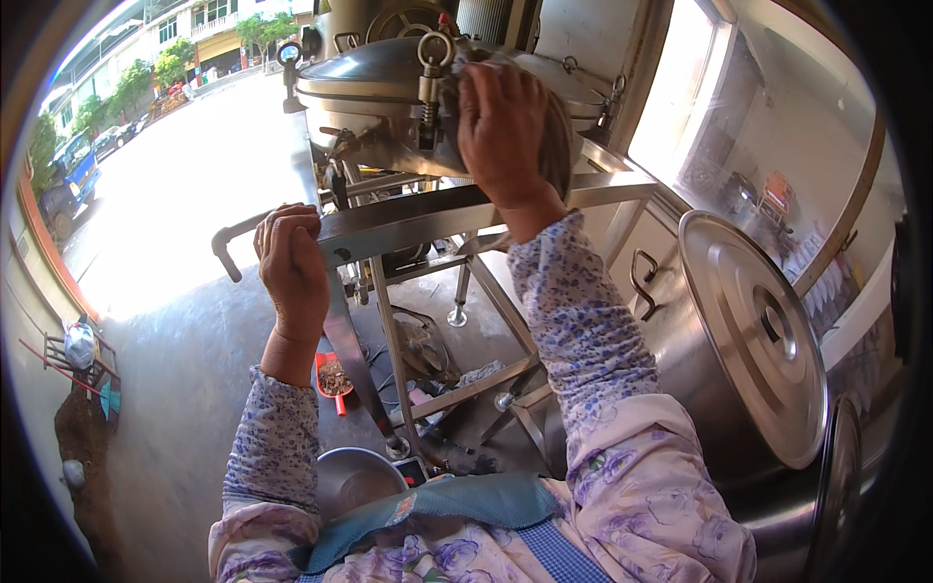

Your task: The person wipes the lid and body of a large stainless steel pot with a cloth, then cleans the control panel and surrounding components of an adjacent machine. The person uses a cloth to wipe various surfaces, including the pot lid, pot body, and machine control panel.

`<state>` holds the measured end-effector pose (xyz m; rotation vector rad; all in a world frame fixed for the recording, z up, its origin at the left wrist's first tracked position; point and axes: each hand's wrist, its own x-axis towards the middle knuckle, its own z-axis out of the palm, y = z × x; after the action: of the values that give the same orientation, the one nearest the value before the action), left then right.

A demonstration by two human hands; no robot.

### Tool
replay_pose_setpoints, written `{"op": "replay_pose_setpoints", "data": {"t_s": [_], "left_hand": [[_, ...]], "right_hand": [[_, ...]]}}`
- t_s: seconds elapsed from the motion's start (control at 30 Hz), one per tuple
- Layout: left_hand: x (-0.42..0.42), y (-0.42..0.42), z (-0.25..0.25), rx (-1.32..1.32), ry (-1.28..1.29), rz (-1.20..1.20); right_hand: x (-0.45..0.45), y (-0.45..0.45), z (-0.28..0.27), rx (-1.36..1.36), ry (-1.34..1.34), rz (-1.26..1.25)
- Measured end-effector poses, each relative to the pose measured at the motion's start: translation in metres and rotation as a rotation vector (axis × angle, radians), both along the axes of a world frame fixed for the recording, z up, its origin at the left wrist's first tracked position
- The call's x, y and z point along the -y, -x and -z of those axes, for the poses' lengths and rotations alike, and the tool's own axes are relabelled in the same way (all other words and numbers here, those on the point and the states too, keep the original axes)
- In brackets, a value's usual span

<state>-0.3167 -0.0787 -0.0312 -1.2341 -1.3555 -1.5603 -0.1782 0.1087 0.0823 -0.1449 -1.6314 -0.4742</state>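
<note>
My left hand [290, 273] is curled over the left end of a stainless steel frame rail [408, 218], beside a bent metal handle [229, 251]. Higher up, my right hand [504, 127] presses on the near side of a round stainless steel vessel [364, 124] with a domed lid [364, 62]. A grey bunched piece, apparently cloth [477, 55], shows at its fingertips; the palm hides the rest. Just left of that hand stands an eye-bolt clamp [430, 91] with a spring. Behind my right wrist hangs a brownish curved shape that I cannot make out.
A large steel pot [656, 350] with a lid [765, 342] stands close on my right. Below the frame are a red dustpan [335, 379] of debris, a metal bowl [357, 481] and a fan-like machine [419, 346]. A wooden chair [80, 357] is by the left wall.
</note>
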Motion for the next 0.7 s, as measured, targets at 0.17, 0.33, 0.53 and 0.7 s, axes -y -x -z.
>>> {"op": "replay_pose_setpoints", "data": {"t_s": [0.17, 0.33, 0.53, 0.7], "left_hand": [[0.005, -0.009, -0.008, -0.056, 0.052, -0.068], [0.005, -0.006, -0.007, -0.059, 0.045, -0.051], [0.002, -0.001, -0.001, -0.086, 0.031, -0.072], [-0.003, -0.004, -0.001, -0.03, 0.007, -0.032]], "right_hand": [[0.002, -0.014, 0.025, 0.11, -0.033, 0.011], [-0.008, -0.031, 0.037, 0.131, 0.094, 0.175], [-0.036, -0.054, 0.05, -0.079, 0.454, 0.133], [-0.083, -0.073, 0.048, -0.213, 0.667, -0.044]]}}
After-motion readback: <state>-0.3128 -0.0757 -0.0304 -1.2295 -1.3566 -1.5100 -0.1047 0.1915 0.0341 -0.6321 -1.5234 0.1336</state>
